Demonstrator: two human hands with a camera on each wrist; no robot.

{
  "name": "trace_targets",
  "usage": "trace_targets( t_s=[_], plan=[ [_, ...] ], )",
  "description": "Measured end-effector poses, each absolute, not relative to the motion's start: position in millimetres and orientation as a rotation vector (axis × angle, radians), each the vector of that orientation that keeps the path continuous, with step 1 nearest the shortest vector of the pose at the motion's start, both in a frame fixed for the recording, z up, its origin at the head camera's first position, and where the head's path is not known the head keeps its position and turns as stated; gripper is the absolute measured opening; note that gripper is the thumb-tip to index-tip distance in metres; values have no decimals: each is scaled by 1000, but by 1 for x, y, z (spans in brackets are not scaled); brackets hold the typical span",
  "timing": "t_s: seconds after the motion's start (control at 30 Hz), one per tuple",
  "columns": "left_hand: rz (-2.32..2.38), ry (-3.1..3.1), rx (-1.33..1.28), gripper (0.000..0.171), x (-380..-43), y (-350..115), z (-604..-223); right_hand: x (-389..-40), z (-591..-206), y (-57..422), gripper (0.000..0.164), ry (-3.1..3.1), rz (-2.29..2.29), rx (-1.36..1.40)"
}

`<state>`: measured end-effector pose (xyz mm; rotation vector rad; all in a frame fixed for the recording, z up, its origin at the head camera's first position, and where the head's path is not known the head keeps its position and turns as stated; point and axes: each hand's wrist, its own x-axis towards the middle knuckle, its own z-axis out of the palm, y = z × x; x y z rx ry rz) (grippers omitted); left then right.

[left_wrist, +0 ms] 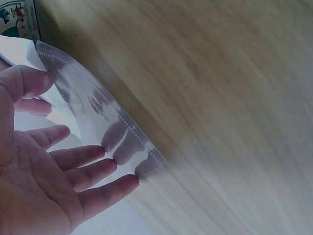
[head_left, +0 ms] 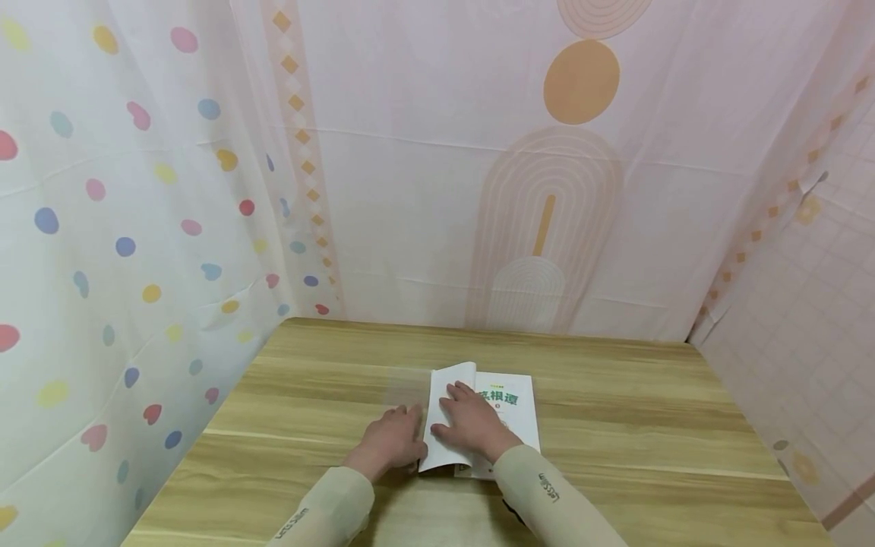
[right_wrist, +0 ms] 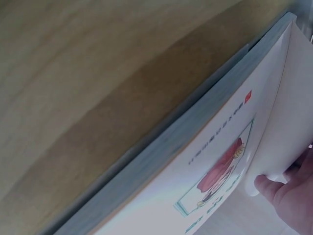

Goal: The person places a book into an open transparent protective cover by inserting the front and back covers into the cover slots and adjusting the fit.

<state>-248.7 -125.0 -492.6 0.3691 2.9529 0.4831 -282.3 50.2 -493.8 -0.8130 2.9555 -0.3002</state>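
Note:
A white book (head_left: 519, 433) with green lettering lies in front of me, its front cover (head_left: 446, 453) folded over to the left. My right hand (head_left: 472, 422) rests on that white cover with fingers spread. In the right wrist view, the thumb (right_wrist: 268, 188) is at the cover's edge, beside the title page with a red-clad figure. My left hand (head_left: 393, 441) is at the left edge of the cover. A clear plastic book cover (left_wrist: 95, 105) with a dotted seam extends there, and the left fingers (left_wrist: 110, 193) reach straight along it, fingertips right at the film.
The book lies on a wood-grain table (head_left: 636, 425). Behind the table hangs a pale patterned curtain (head_left: 410, 228), with a dotted curtain (head_left: 171, 251) at the left and another curtain (head_left: 813, 319) at the right.

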Motion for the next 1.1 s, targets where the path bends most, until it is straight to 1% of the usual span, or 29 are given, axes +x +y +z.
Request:
trace_targets(
  t_s=[0.2,0.53,0.9,1.1],
  plan=[
    [485,2922,380,74,-247,-126,-490,-282,-494,47,56,2993,-257,-811],
    [509,2904,389,70,-246,-127,-490,-279,-492,40,54,3019,-230,-787],
    [472,2943,409,57,-246,-126,-489,-280,-497,35,55,3024,-229,-749],
    [411,2955,414,47,-249,-126,-493,-280,-498,33,54,3042,-218,-753]
  ],
)
